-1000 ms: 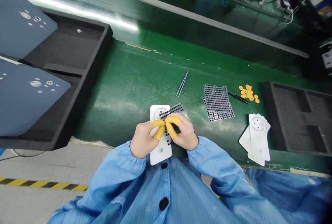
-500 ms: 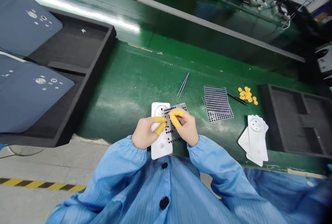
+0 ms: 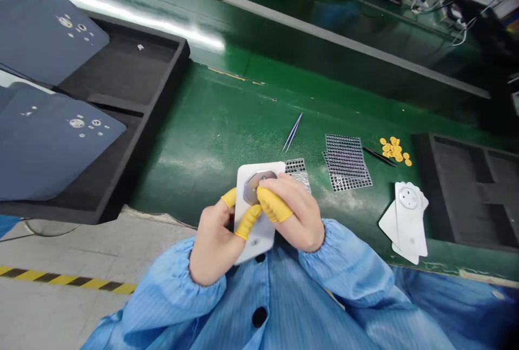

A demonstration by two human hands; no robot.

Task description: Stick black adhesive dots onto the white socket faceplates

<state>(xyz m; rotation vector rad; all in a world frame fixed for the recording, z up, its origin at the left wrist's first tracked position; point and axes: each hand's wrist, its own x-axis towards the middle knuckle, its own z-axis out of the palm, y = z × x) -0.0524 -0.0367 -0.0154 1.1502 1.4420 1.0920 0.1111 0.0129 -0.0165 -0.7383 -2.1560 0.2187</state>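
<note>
My left hand (image 3: 221, 239) grips the left edge of a white panel (image 3: 261, 234) with rounded corners, tilted up off the bench. Its yellow-sleeved thumb lies across the panel's face. On that face is a shiny octagonal recess (image 3: 252, 188). Over the recess and the panel's right side is my right hand (image 3: 294, 207), its yellow-covered fingers bent and closed together. Whatever these fingertips hold, if anything, is hidden. Behind the right hand a sheet of small black dots (image 3: 298, 169) lies partly covered, with some rows bare.
Blue-handled tweezers (image 3: 292, 133), more dot sheets (image 3: 347, 163), black tweezers (image 3: 379, 156) and yellow finger cots (image 3: 393, 149) lie on the green bench. More white panels (image 3: 410, 226) are stacked at right. Black trays (image 3: 152, 115) flank both sides; the left one holds dark blue panels (image 3: 52, 150).
The white panel has been lifted and tilted in my left hand. My right hand has moved from the dot sheet onto the octagonal recess. The view has shifted slightly.
</note>
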